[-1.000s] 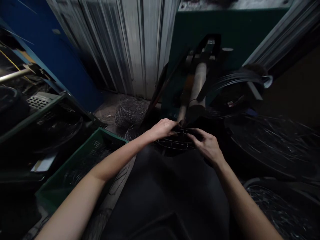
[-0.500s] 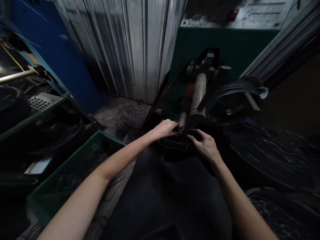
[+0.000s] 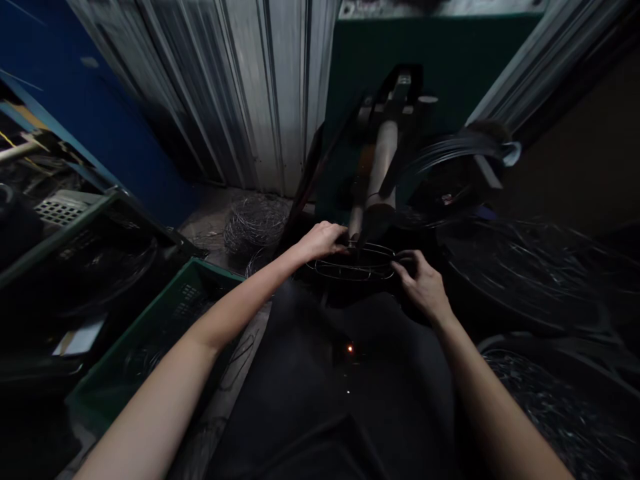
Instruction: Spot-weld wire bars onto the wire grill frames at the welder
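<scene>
Ahead, in the head view, the person's left hand [image 3: 320, 241] and right hand [image 3: 423, 287] hold an oval wire frame [image 3: 353, 263] between them, just below the tip of a pale metal roller [image 3: 383, 157] on a green-painted machine [image 3: 435, 67]. The left fingers [image 3: 340, 247] lie together, clamped over the frame's left end; the right fingers [image 3: 405, 262] curl together around its right end. The frame sits roughly level above the person's dark clothing [image 3: 325, 400]. A green plastic crate [image 3: 215, 272] stands to the left, a tangled wire coil [image 3: 256, 223] lies on the floor beyond it, and a dark round tub of wire [image 3: 525, 273] sits to the right.
</scene>
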A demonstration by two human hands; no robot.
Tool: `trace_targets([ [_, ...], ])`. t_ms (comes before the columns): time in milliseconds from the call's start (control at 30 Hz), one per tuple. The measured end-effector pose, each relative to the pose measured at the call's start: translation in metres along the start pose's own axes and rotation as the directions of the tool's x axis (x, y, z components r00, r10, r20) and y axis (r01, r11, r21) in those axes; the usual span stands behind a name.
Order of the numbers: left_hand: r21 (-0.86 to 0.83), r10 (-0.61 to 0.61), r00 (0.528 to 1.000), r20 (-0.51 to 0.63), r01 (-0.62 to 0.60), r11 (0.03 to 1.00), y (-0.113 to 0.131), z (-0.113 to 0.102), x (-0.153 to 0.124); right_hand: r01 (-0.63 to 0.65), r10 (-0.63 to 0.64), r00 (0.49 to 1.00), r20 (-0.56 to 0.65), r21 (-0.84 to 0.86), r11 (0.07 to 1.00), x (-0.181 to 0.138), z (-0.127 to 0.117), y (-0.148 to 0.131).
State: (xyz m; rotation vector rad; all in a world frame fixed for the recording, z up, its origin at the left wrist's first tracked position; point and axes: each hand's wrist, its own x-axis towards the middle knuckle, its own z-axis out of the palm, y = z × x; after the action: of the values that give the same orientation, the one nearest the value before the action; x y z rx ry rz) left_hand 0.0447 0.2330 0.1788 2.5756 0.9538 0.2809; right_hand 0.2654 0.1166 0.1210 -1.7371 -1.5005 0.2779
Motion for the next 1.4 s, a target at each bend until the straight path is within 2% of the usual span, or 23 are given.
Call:
trace_targets([
  [100,-0.062,0.002,1.000,-0.018,-0.003,0.998,-0.006,0.001,-0.008,0.032,-0.033,0.998,0.052,0.006,0.999,-0.002,-0.001,0.005],
  [200,-0.204,-0.011,0.999,-0.034,0.003,0.979,-0.016,0.004,-0.022,0.078,-0.078,0.997,0.014,-0.029,0.997,-0.001,0.003,0.001],
  [333,-0.355,-0.026,0.999,-0.044,0.008,0.935,-0.031,0.008,-0.038,0.066,-0.067,0.997,-0.027,-0.023,0.998,-0.001,0.007,0.001],
  [433,-0.380,-0.044,0.999,-0.012,0.037,0.924,-0.043,0.008,-0.045,0.133,-0.132,0.991,0.036,-0.036,0.990,-0.003,0.008,0.000],
  [533,-0.341,-0.028,1.000,0.013,0.031,0.940,-0.047,0.001,-0.047,0.200,-0.196,0.978,0.068,-0.066,0.977,-0.005,0.011,-0.008],
  [667,-0.145,0.032,0.994,-0.106,-0.047,0.988,-0.027,-0.006,-0.040,0.266,-0.258,0.964,0.065,-0.223,0.938,-0.010,0.017,-0.025],
  [767,-0.026,0.100,0.995,-0.009,-0.101,0.995,-0.006,0.001,-0.027,0.297,-0.298,0.953,0.050,-0.335,0.894,-0.012,0.020,-0.035],
  [833,-0.029,0.097,0.995,0.038,-0.096,0.995,0.001,0.006,-0.021,0.313,-0.318,0.947,0.047,-0.350,0.883,-0.010,0.020,-0.039],
  [967,-0.088,0.021,1.000,0.012,-0.020,0.996,0.001,0.005,-0.018,0.330,-0.326,0.943,0.066,-0.323,0.887,-0.003,0.018,-0.040],
  [1100,-0.079,-0.021,1.000,0.016,0.022,0.997,-0.001,0.000,-0.017,0.307,-0.306,0.950,0.059,-0.343,0.888,0.007,0.019,-0.038],
  [1400,-0.086,-0.019,1.000,-0.019,0.018,0.996,-0.004,0.003,-0.004,0.297,-0.301,0.953,0.046,-0.351,0.888,0.017,0.023,-0.031],
])
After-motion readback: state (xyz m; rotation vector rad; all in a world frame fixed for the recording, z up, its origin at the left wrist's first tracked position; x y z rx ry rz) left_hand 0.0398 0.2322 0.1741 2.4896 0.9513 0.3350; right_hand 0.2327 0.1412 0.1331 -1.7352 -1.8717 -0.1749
